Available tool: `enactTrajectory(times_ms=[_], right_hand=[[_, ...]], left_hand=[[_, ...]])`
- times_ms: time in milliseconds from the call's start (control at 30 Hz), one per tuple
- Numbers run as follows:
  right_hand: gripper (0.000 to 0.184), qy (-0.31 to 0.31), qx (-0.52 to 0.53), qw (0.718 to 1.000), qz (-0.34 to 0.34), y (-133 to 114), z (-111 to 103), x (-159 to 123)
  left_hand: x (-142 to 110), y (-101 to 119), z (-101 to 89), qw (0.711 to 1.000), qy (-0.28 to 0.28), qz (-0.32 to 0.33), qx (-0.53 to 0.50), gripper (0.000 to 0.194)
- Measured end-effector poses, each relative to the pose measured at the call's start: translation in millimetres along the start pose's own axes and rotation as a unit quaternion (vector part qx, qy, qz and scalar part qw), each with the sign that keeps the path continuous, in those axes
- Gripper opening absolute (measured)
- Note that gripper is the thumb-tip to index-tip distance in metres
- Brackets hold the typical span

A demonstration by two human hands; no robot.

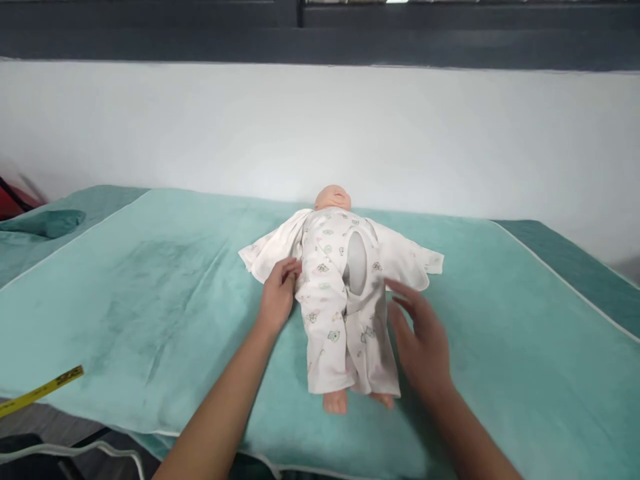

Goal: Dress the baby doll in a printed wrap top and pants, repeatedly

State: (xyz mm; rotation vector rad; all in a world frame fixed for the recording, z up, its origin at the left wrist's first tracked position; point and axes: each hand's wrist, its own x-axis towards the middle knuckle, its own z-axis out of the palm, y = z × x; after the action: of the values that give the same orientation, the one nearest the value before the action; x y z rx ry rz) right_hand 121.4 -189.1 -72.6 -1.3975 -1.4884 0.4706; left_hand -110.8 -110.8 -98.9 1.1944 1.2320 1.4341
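Observation:
A baby doll (333,198) lies on its back, its head toward the wall and its bare feet (335,402) toward me. White printed trousers (327,320) with an open crotch cover its legs and reach high up its body. A grey-white patch (357,263) shows through that opening. Beneath them is a white long-sleeved top (405,253) with both sleeves spread out. At the left side of the trousers, my left hand (277,297) is closed, fingertips pinching the fabric edge. My right hand (423,337) is beside the other side, fingers apart, index finger close to the cloth.
A teal cloth (165,287) with white piping covers the table. Behind it stands a white wall (320,127) below a dark ledge (150,30). A yellow tape strip (43,391) sticks out at the left, above a pale cord (75,451).

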Motion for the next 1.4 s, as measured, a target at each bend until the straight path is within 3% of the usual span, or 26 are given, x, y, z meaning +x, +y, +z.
enactTrajectory(times_ms=[133, 200, 267, 367, 433, 567, 767, 900, 1033, 1100, 1233, 1400], right_hand=[[0.038, -0.106, -0.135, 0.963, -0.207, -26, -8, -75], [0.037, -0.127, -0.202, 0.943, -0.231, -34, 0, -89], [0.03, -0.12, -0.245, 0.936, -0.222, -40, 11, -92], [0.019, -0.103, -0.254, 0.937, -0.218, -46, 22, -91], [0.018, -0.104, -0.241, 0.94, -0.217, -48, 25, -93], [0.017, -0.111, -0.199, 0.95, -0.214, -55, 19, -108], [0.016, -0.115, -0.163, 0.956, -0.213, -60, 12, -129], [0.026, -0.108, -0.151, 0.953, -0.24, -41, 3, -131], [0.034, -0.008, -0.162, 0.977, -0.141, -10, -10, -129], [0.031, -0.001, -0.191, 0.977, -0.091, 1, -14, -125], [0.022, -0.042, -0.225, 0.97, -0.081, 9, -12, -111], [0.01, -0.078, -0.129, 0.986, -0.076, 3, -8, -104]], left_hand=[[-81, 5, -32.7, 0.994, -0.038, -0.005, 0.102, 0.021], [-118, 9, -39.5, 0.985, -0.085, 0.008, 0.15, 0.023], [-146, 12, -37.3, 0.97, -0.119, 0.054, 0.203, 0.037], [-170, 11, -22.3, 0.948, -0.114, 0.129, 0.269, 0.067], [-177, 9, -10.7, 0.938, -0.082, 0.159, 0.298, 0.068], [-181, 4, 2.0, 0.925, -0.034, 0.184, 0.332, 0.049], [-187, 3, -1.4, 0.911, 0.023, 0.269, 0.312, 0.038], [-194, 0, -6.2, 0.889, 0.061, 0.289, 0.349, 0.033], [-209, -2, -6.1, 0.875, 0.075, 0.292, 0.38, 0.033], [-216, 1, -2.3, 0.86, 0.086, 0.315, 0.392, 0.034], [-214, 14, 13.0, 0.827, 0.05, 0.361, 0.428, 0.036], [-193, 32, 34.4, 0.801, -0.051, 0.324, 0.501, 0.032]])
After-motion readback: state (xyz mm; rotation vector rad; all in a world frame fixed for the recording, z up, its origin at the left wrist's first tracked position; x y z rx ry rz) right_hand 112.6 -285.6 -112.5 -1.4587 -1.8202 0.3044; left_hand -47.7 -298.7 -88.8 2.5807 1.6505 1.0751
